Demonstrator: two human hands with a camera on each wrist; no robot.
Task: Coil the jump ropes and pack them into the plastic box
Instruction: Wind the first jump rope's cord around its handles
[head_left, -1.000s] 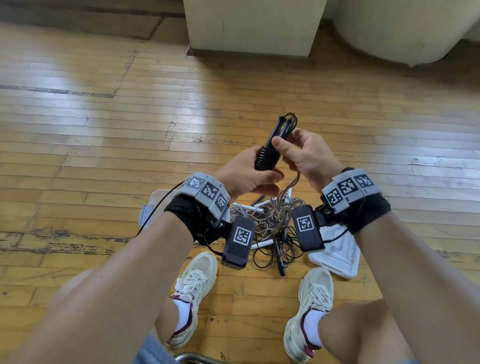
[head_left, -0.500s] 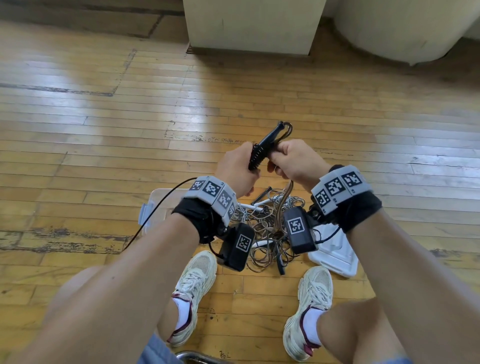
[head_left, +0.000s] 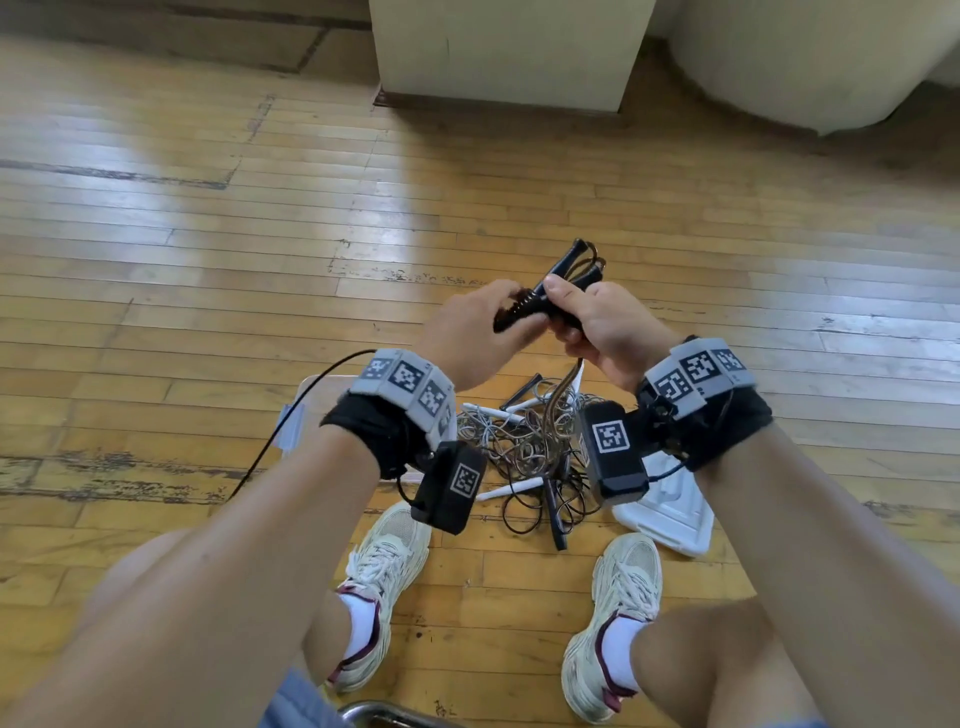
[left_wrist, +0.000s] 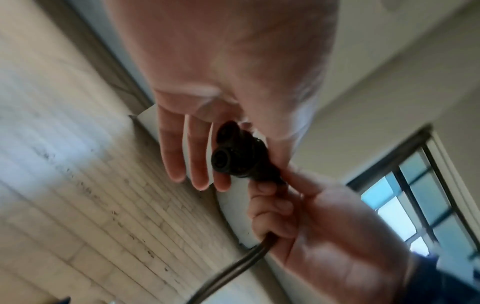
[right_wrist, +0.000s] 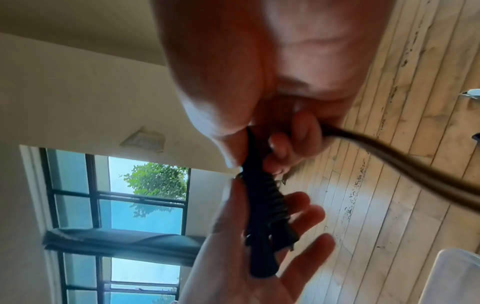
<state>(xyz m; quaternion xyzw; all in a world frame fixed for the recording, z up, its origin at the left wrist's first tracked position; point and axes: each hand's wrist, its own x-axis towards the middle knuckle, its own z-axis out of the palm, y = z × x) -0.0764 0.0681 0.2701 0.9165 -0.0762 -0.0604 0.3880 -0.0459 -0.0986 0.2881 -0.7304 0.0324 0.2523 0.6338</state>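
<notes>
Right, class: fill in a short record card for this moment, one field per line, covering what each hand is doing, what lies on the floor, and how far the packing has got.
Held item: pair of black ribbed jump-rope handles, brown cord looped at their far end
Left hand: fingers fairly straight, supporting the handles' butt ends
Right hand: grips the handles and the trailing cord
Floor: tangled pile of jump ropes between the feet
White plastic lid: beside the pile, on the wooden floor
Progress: pile not yet coiled

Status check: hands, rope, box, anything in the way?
Right hand grips black rope handles; left hand fingers straight against them. Rope trails down to tangled pile. Box on floor behind left wrist, mostly hidden; lid lies right of pile.
</notes>
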